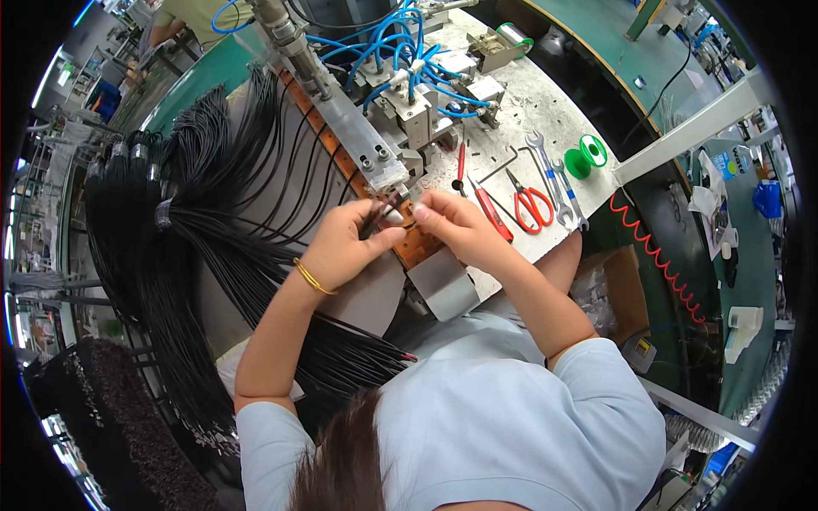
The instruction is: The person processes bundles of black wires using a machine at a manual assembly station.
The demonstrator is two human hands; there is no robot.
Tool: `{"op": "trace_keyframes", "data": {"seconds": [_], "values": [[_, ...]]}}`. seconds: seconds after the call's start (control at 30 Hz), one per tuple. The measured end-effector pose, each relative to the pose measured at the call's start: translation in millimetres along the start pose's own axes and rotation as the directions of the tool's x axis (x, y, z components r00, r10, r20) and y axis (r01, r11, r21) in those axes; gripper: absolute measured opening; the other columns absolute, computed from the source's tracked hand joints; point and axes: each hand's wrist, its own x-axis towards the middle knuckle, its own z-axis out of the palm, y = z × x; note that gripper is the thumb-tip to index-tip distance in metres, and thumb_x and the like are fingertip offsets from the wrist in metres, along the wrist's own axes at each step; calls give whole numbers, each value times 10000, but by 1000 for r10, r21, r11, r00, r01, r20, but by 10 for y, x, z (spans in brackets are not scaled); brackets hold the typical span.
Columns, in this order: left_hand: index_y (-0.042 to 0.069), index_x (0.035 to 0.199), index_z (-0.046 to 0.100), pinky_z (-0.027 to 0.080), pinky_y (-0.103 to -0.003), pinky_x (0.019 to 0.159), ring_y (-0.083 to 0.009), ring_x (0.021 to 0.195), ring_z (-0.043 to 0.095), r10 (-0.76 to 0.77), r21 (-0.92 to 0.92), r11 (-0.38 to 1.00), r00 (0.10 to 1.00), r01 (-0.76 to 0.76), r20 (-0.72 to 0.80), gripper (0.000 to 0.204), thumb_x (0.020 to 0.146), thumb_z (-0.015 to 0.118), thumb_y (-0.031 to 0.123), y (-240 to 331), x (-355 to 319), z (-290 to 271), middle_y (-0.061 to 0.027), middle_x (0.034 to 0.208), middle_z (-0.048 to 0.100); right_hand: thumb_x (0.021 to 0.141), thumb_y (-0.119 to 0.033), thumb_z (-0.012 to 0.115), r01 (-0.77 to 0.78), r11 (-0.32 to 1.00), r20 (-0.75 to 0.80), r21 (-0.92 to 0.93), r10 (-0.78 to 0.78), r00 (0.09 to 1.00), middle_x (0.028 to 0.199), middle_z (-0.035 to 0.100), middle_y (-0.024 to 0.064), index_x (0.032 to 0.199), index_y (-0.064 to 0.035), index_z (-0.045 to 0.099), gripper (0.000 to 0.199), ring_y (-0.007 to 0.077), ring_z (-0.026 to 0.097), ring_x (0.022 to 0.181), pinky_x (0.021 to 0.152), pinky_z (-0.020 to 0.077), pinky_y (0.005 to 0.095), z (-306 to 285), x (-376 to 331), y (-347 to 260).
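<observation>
My left hand [348,247], with a yellow bangle at the wrist, is closed around the ends of thin black cables [371,223]. Its thumb points toward the orange-brown rail [414,247] of the bench machine. Close by on the right, my right hand [460,228] has thumb and index finger pinched together; whatever lies between them is too small to make out. Both hands are just below the machine's metal press head [385,174]. Left of them, a large bundle of black cables [234,247] spreads across the grey surface, tied with clear bands.
Right of my hands lie red-handled scissors [532,210], a red-handled tool [494,215], wrenches [550,179] and a green spool [586,157]. Blue air hoses [417,64] crowd the machine behind. A cardboard box [626,289] stands low right. Another person [200,17] sits far left.
</observation>
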Motion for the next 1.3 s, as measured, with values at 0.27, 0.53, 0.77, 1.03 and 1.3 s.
{"op": "trace_keyframes", "data": {"seconds": [0.27,0.53,0.77,1.03,1.3], "values": [[-34,906,605,440,-275,619,-133,618,518,-194,60,979,981,193,10,226,831,668,170,104,20,-192,-62,671,577,950,-223,511,20,949,-123,-314,-62,990,732,494,25,880,-11,500,223,106,441,706,649,383,268,-60,81,243],[-18,863,639,456,-276,610,-102,602,537,-271,247,931,962,270,-33,203,837,671,181,-16,45,-69,-50,690,627,932,-199,521,-24,999,-160,-48,16,987,710,487,60,809,-6,484,232,126,427,663,602,353,256,-22,129,413],[-2,835,655,449,-251,599,-75,614,542,-286,85,956,956,280,65,199,840,684,195,-29,45,-108,-17,688,635,874,-146,596,83,870,-246,-487,-228,942,752,552,73,847,-21,559,133,182,494,696,654,377,278,14,58,2],[9,803,643,431,-235,583,-51,614,521,-258,62,965,961,253,103,191,838,694,189,126,14,-65,8,669,603,777,-136,664,333,884,-117,-329,-388,914,734,589,60,822,-58,600,111,265,550,754,713,393,380,68,49,-29],[18,822,590,409,-217,523,-30,574,475,-273,26,962,961,272,39,165,826,703,138,87,0,-20,30,675,544,788,-47,649,387,756,0,-528,-456,890,796,604,66,871,-46,610,91,232,568,790,756,401,339,77,30,-135]]}}
